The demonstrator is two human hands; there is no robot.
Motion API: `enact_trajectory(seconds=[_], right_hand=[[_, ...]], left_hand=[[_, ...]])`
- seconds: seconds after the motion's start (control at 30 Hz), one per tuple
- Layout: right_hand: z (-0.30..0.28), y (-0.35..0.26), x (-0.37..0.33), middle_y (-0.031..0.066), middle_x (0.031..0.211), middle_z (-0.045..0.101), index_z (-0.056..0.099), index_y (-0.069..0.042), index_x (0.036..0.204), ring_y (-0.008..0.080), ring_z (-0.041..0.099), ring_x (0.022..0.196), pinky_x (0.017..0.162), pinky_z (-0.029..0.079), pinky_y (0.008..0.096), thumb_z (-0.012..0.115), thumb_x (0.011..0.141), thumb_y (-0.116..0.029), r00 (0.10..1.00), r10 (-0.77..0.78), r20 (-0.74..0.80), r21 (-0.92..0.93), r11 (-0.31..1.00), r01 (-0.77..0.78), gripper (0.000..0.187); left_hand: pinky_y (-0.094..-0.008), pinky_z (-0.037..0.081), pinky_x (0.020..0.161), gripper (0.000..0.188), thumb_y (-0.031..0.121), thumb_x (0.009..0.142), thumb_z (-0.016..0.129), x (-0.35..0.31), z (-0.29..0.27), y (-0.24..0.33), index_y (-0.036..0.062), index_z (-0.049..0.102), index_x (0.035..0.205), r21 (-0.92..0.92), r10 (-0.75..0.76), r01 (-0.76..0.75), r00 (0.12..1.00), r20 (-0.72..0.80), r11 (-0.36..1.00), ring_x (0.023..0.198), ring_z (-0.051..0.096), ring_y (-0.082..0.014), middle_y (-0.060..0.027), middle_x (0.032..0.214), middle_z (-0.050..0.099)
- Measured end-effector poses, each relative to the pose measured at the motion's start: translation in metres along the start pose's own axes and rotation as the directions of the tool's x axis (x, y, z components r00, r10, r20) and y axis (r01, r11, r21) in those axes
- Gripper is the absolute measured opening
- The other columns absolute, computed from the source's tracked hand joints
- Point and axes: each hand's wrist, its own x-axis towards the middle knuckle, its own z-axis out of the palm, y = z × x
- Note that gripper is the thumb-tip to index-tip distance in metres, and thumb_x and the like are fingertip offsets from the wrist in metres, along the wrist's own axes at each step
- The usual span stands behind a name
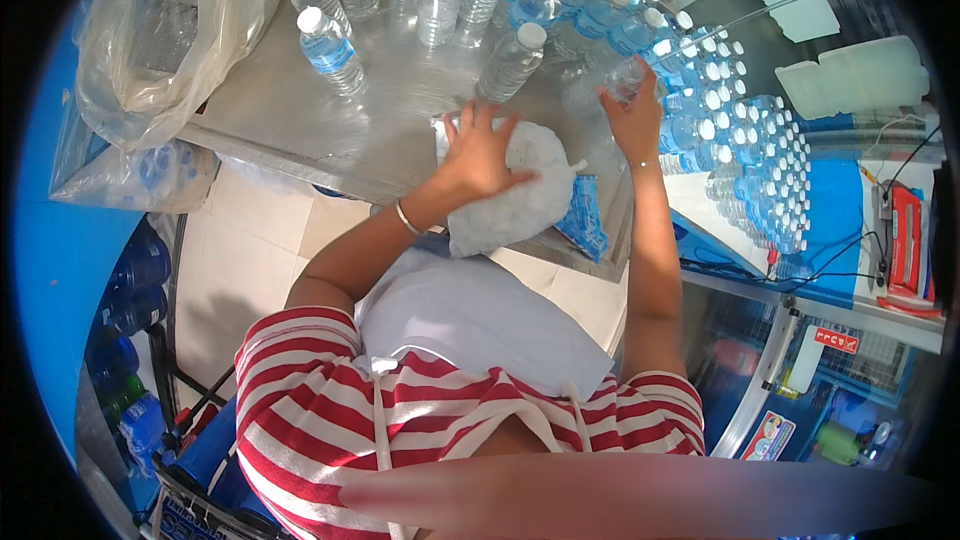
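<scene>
My left hand [482, 155] is over a crumpled white cloth [515, 205] at the front edge of the metal table, its fingers spread and nothing in them. Whether the palm presses on the cloth, I cannot tell. Farther right, my right hand [635, 118] has its thumb and fingers round a clear plastic bottle [622, 83], which is partly hidden by the fingers. Beside the cloth lies a blue printed packet [585, 218]. Just beyond my left fingertips stands an unlabelled clear bottle [512, 62] with a white cap.
Several capped water bottles [330, 52] stand along the table's far side. Many more labelled bottles [760, 175] are packed in rows at the right. A large clear plastic bag [110, 70] sits at the left. Dark blue bottles [140, 270] are stacked below it.
</scene>
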Motion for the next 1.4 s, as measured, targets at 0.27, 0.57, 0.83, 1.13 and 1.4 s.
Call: enact_trajectory(seconds=[0.27,0.57,0.83,1.13,1.4], right_hand=[[-0.001,-0.007,-0.001,0.0214,0.118,0.06,0.037,0.001,0.135,0.0305,0.066,0.101,0.075,0.055,0.0333,0.075,0.083,-0.026,0.998,-0.004,0.062,0.026,1.0,0.003,0.07],[-0.011,0.039,0.002,0.017,0.111,0.062,0.041,-0.001,0.133,0.0271,0.066,0.086,0.068,0.056,0.0369,0.066,0.089,-0.034,0.844,0.408,0.347,0.465,0.707,-0.533,0.06],[0.025,0.085,-0.05,0.021,0.096,0.058,0.047,0.003,0.126,0.021,0.058,0.07,0.058,0.052,0.0279,0.057,0.091,-0.047,0.507,0.127,0.852,0.472,-0.604,-0.642,0.061],[-0.049,0.004,-0.022,0.0135,0.089,0.06,0.032,0.003,0.141,0.015,0.057,0.066,0.052,0.047,0.0238,0.059,0.091,-0.048,0.651,0.132,0.748,0.661,-0.242,-0.71,0.076],[-0.006,0.002,-0.016,0.0184,0.098,0.066,0.046,0.003,0.13,0.0248,0.066,0.079,0.07,0.054,0.0345,0.08,0.077,-0.032,0.981,0.191,-0.025,-0.134,0.972,-0.193,0.072]], left_hand=[[-0.0787,0.01,0.101,0.109,0.045,0.057,0.086,-0.037,0.0,-0.011,0.031,0.03,0.149,0.166,0.032,-0.097,0.933,0.359,0.981,0.141,0.003,-0.0548,-0.0158,0.158,0.013],[-0.0652,0.021,0.109,0.097,0.03,0.06,0.086,-0.024,-0.042,-0.037,0.0216,0.038,0.145,-0.038,0.088,-0.08,0.941,0.325,0.996,0.141,0.021,-0.0462,-0.0157,0.153,0.028],[-0.0419,0.042,0.1,0.085,0.023,0.064,0.085,0.058,-0.015,-0.072,-0.0004,0.043,0.134,-0.318,-0.014,-0.022,0.994,-0.11,0.948,0.121,0.05,-0.0397,-0.0229,0.132,0.05],[-0.042,0.046,0.094,0.087,0.024,0.062,0.086,0.095,0.017,-0.078,0.0002,0.041,0.133,-0.422,0.007,-0.039,0.997,-0.077,0.906,0.113,0.057,-0.0396,-0.0243,0.121,0.059],[-0.0423,0.048,0.089,0.083,0.028,0.062,0.085,0.097,0.016,-0.074,-0.0011,0.046,0.13,-0.43,-0.047,0.009,0.996,-0.077,0.903,0.108,0.06,-0.039,-0.0238,0.114,0.062]])
